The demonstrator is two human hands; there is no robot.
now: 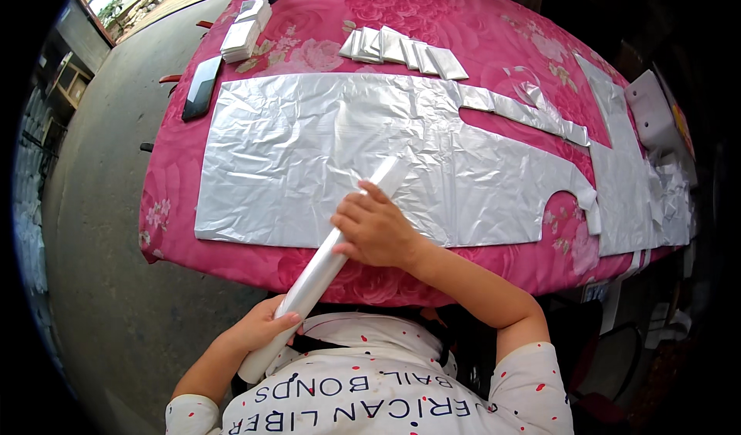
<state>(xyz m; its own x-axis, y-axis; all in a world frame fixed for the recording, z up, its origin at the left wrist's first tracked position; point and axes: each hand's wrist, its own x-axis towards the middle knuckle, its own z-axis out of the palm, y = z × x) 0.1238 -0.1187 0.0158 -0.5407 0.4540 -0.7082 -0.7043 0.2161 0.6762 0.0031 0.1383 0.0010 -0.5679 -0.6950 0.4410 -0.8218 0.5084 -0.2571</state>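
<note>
A long, narrow strip of folded whitish plastic film (312,277) slants from my lap up over the table. My left hand (266,327) is closed around its lower part, close to my body. Higher up, my right hand (374,226) wraps over the strip, its fingers curled across the top. The strip's far end lies above a silvery plastic apron (270,149), which is spread flat and wrinkled with its neck and strap parts pointing right. Further right, another silvery plastic sheet (629,196) lies partly bunched at the table's edge.
Several small folded silvery packets (405,51) overlap in a row beyond the apron. White stacked packets (241,40) and a dark phone (202,88) lie at the left. A white box (654,111) stands far right. The pink flowered tablecloth (174,172) hangs over the table edge.
</note>
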